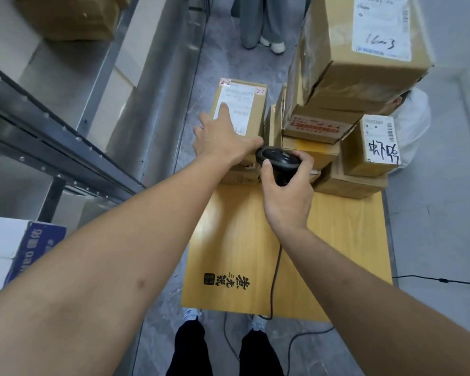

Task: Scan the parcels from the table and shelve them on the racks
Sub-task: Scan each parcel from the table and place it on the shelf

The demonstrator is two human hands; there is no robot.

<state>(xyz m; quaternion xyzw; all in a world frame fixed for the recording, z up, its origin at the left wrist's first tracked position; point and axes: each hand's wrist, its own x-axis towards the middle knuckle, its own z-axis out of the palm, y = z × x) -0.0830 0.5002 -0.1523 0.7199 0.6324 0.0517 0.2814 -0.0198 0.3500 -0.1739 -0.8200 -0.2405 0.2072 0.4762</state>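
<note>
A brown cardboard parcel with a white label and pink "2-2" stickers stands at the far left of the wooden table. My left hand lies spread on its top, fingers over the label. My right hand grips a black corded barcode scanner right beside that parcel, its head pointing toward the parcels. More parcels are stacked to the right: a large box on top, a red-printed box under it, and a small box with black handwriting.
Metal racks run along the left, holding a brown box and a blue-and-white carton. The scanner cable trails over the table's near edge to the floor. A person's legs stand beyond the table; another person in white crouches behind the stack.
</note>
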